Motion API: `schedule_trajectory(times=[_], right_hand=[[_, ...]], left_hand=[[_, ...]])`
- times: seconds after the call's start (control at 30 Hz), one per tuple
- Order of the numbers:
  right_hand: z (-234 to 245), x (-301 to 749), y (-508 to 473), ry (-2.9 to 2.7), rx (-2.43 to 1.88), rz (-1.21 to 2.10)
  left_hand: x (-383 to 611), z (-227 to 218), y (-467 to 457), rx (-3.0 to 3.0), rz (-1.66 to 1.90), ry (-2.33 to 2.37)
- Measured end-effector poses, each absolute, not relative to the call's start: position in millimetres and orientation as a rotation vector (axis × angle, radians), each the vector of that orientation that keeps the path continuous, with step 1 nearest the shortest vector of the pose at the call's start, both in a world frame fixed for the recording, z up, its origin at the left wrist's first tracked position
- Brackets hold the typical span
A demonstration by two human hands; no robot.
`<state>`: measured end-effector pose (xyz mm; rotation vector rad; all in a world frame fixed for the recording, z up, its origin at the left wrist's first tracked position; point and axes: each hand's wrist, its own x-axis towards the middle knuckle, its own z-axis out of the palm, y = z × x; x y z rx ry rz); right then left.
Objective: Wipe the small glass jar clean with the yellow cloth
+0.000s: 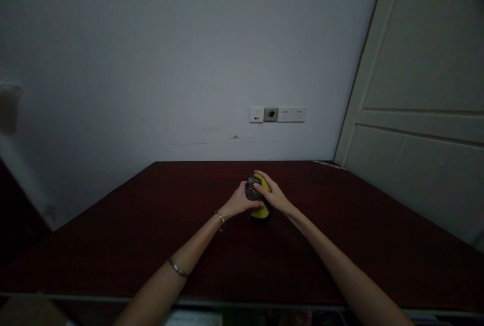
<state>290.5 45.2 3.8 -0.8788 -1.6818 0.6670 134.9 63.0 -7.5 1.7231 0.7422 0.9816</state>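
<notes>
"What's biggest?"
"The pale wall (189, 64). Then the dark red bench (151, 215)."
"And the hands?"
"Close together! The right hand (278, 198) holds a yellow cloth (260, 213) against a dark, shiny thing (251, 193). The left hand (239, 202) grips that thing."
"Where?"
"At the bench's middle, toward the wall."
"What's smallest?"
"A thin bracelet (220, 216) on the left wrist."

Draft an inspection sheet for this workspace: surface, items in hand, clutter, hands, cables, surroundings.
Surface: dark red table.
Job's things: yellow cloth against a dark, shiny object; exact type unclear.
Clutter: white item, partly cut off, below the table's front edge.
Hands: left hand grips the object; right hand grips the cloth.
Cables: nothing seen.
Surroundings: pale wall, sockets, panelled door at right.
</notes>
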Motion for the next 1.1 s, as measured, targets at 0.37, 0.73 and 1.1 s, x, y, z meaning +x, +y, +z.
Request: schedule_trajectory(times=[0.37,0.73,1.1], right_hand=[[16,289,39,-1.484,-0.705,0.620],[19,290,42,-1.439,-0.759,0.621],[22,291,28,-1.649,-0.635,0.478]], left_hand=[[137,-6,59,1.776,1.174,0.675],[133,-1,54,1.897,1.124,0.625],[129,-6,60,2.101,1.127,0.689]])
